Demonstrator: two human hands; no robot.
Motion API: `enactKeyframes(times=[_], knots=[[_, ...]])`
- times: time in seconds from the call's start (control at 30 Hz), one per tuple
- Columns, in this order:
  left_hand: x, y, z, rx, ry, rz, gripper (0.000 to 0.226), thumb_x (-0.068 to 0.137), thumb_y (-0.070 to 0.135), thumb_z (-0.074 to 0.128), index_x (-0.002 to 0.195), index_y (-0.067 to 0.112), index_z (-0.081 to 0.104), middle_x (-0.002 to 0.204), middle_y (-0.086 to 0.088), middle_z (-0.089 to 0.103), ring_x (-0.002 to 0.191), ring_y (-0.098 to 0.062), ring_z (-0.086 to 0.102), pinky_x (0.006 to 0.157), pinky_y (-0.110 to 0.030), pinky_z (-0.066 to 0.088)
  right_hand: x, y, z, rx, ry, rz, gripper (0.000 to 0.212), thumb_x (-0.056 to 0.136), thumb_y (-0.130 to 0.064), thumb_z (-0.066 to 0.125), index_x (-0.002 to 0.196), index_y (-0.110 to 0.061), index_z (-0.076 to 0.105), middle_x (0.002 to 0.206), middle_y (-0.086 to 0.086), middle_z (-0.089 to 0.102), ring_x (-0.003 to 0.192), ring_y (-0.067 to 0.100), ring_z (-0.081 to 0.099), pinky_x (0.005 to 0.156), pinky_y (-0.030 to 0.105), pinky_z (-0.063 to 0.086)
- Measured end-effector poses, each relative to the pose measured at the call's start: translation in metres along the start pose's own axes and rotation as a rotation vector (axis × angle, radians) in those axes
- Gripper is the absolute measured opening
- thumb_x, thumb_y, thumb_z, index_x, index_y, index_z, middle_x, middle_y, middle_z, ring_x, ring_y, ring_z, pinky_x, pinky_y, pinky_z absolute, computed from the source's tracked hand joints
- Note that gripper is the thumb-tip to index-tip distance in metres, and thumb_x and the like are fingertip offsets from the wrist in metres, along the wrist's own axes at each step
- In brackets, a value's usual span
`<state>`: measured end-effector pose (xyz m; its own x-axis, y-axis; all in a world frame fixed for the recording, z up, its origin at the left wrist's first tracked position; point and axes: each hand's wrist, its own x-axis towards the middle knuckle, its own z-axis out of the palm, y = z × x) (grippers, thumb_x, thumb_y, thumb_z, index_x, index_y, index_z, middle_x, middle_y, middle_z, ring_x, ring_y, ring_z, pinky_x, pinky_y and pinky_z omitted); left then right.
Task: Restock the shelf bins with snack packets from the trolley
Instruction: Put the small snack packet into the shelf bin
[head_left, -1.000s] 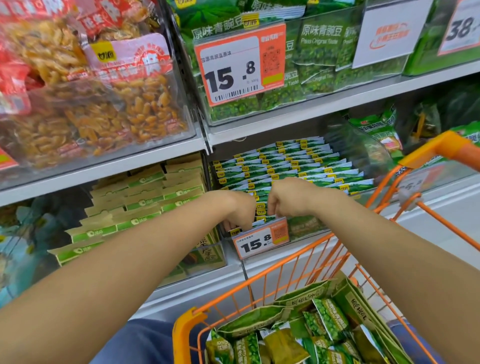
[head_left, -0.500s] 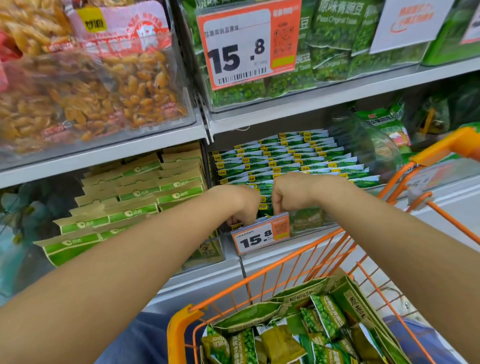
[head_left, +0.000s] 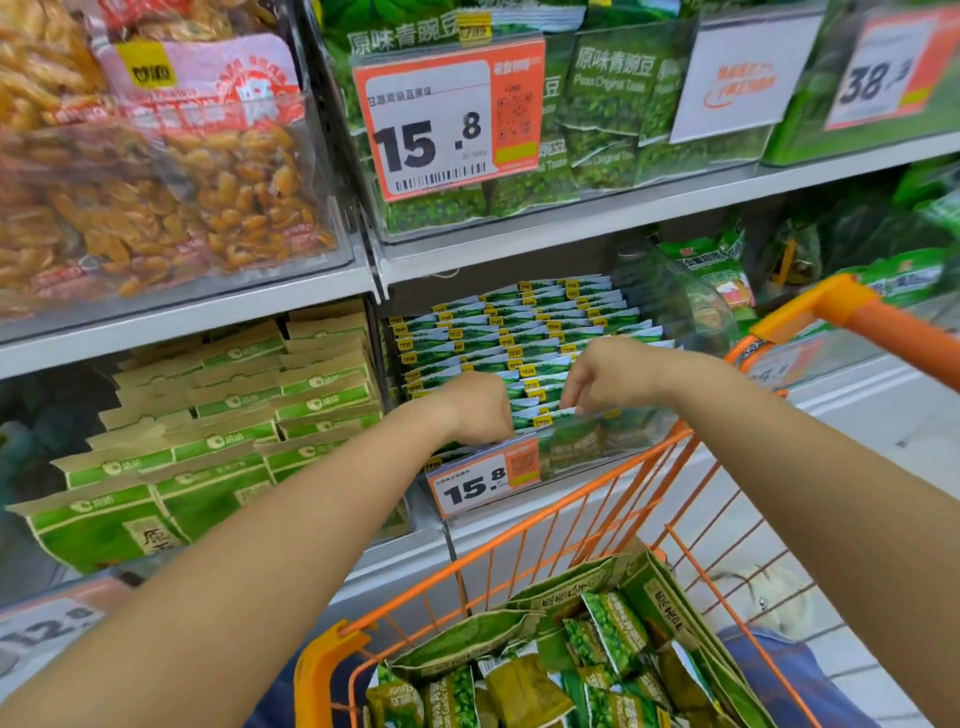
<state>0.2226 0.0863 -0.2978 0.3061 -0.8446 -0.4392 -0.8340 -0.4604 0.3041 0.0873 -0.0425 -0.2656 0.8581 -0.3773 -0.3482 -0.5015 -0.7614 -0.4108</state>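
In the head view, both arms reached forward over the orange trolley (head_left: 613, 514) into a clear shelf bin (head_left: 597, 452) on the lower shelf. The bin was packed with rows of green-and-white snack packets (head_left: 519, 332) standing on edge. The left hand (head_left: 480, 408) was at the front rows with its fingers curled down among the packet tops; whether it actually pinched one could not be told. The right hand (head_left: 605, 371) was just beside it, fingers bent downward onto the tops of the front packets (head_left: 550, 415), seemingly pinching an edge. The two hands were close together but apart. A price tag (head_left: 483, 480) reading 15.8 was clipped to the bin's front, just below the left hand. More green pea packets (head_left: 602, 670) lay loose in the trolley basket, low in the frame. To the left, another bin held tan-and-green boxes (head_left: 208, 431). The upper shelf carried bags of orange snacks (head_left: 171, 197) and green pea bags (head_left: 608, 124).
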Motion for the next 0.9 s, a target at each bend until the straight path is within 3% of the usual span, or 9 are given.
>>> enactKeyframes(times=[0.1, 0.27, 0.43, 0.53, 0.63, 0.7, 0.77, 0.83, 0.9], knots=[[0.0, -0.004, 0.002, -0.141, -0.017, -0.023, 0.021, 0.09, 0.011, 0.059, 0.07, 0.013, 0.051, 0.077, -0.008, 0.044, 0.065, -0.017, 0.043, 0.06, -0.033, 0.039, 0.011, -0.001, -0.001, -0.119, -0.055, 0.037, 0.023, 0.086, 0.0, 0.061, 0.089, -0.02, 0.072, 0.114, 0.0, 0.065, 0.106, 0.019, 0.059, 0.092, 0.038, 0.051], [0.002, 0.005, 0.007, -0.156, -0.084, -0.08, 0.03, 0.094, 0.009, 0.052, 0.066, 0.014, 0.042, 0.066, -0.006, 0.034, 0.055, -0.018, 0.029, 0.054, -0.032, 0.027, 0.014, 0.002, -0.002, -0.384, 0.024, -0.019, 0.025, 0.086, -0.003, 0.056, 0.078, -0.021, 0.07, 0.094, 0.0, 0.072, 0.088, 0.019, 0.064, 0.078, 0.032, 0.052], [-0.009, 0.017, -0.003, -0.098, -0.079, -0.038, 0.044, 0.098, 0.023, 0.052, 0.057, 0.012, 0.04, 0.056, -0.002, 0.031, 0.048, -0.016, 0.026, 0.05, -0.03, 0.026, -0.005, 0.01, -0.01, -0.15, 0.008, 0.043, 0.023, 0.09, -0.004, 0.056, 0.088, -0.017, 0.075, 0.096, -0.001, 0.07, 0.097, 0.017, 0.064, 0.086, 0.034, 0.053], [-0.042, 0.022, -0.012, -0.048, 0.218, 0.041, 0.043, 0.096, 0.04, 0.052, 0.072, 0.006, 0.064, 0.061, -0.006, 0.056, 0.055, -0.021, 0.052, 0.056, -0.032, 0.044, -0.039, 0.002, -0.013, -0.101, 0.343, -0.06, 0.019, 0.094, -0.016, 0.055, 0.096, -0.025, 0.072, 0.092, -0.003, 0.072, 0.086, 0.015, 0.066, 0.08, 0.034, 0.053], [-0.099, 0.036, -0.002, 0.088, 0.637, 0.166, 0.029, 0.097, 0.038, 0.046, 0.1, 0.024, 0.072, 0.09, 0.004, 0.073, 0.083, -0.019, 0.066, 0.07, -0.036, 0.055, -0.088, -0.017, 0.008, -0.061, 0.571, -0.185, 0.018, 0.093, -0.022, 0.055, 0.098, -0.03, 0.07, 0.08, -0.009, 0.067, 0.074, 0.013, 0.06, 0.067, 0.031, 0.048], [-0.134, 0.039, 0.021, 0.097, 0.736, 0.269, 0.028, 0.096, 0.039, 0.044, 0.102, 0.028, 0.07, 0.093, 0.007, 0.073, 0.088, -0.019, 0.066, 0.07, -0.037, 0.054, -0.115, -0.023, 0.031, -0.086, 0.468, -0.222, 0.018, 0.092, -0.024, 0.055, 0.097, -0.034, 0.069, 0.077, -0.009, 0.068, 0.075, 0.013, 0.061, 0.066, 0.032, 0.047], [-0.149, 0.028, 0.05, 0.253, 0.756, 0.358, 0.026, 0.092, 0.037, 0.051, 0.104, 0.023, 0.07, 0.101, 0.001, 0.072, 0.095, -0.022, 0.066, 0.075, -0.036, 0.056, -0.129, -0.022, 0.059, -0.244, 0.228, -0.202, 0.021, 0.094, -0.026, 0.051, 0.103, -0.035, 0.067, 0.086, -0.008, 0.071, 0.083, 0.014, 0.064, 0.069, 0.031, 0.048], [-0.142, 0.011, 0.071, 0.474, 0.77, 0.303, 0.036, 0.087, 0.034, 0.062, 0.115, 0.013, 0.067, 0.123, -0.014, 0.064, 0.111, -0.032, 0.061, 0.093, -0.045, 0.05, -0.133, -0.016, 0.085, -0.38, 0.076, -0.179, 0.026, 0.096, -0.025, 0.045, 0.112, -0.034, 0.064, 0.094, -0.006, 0.072, 0.092, 0.016, 0.064, 0.074, 0.029, 0.047], [-0.132, 0.002, 0.074, 0.583, 0.732, 0.206, 0.047, 0.09, 0.034, 0.058, 0.132, 0.011, 0.057, 0.143, -0.022, 0.045, 0.129, -0.038, 0.047, 0.108, -0.051, 0.035, -0.133, -0.013, 0.102, -0.378, 0.059, -0.154, 0.028, 0.096, -0.025, 0.043, 0.113, -0.034, 0.063, 0.096, -0.004, 0.072, 0.094, 0.016, 0.064, 0.075, 0.029, 0.047]])
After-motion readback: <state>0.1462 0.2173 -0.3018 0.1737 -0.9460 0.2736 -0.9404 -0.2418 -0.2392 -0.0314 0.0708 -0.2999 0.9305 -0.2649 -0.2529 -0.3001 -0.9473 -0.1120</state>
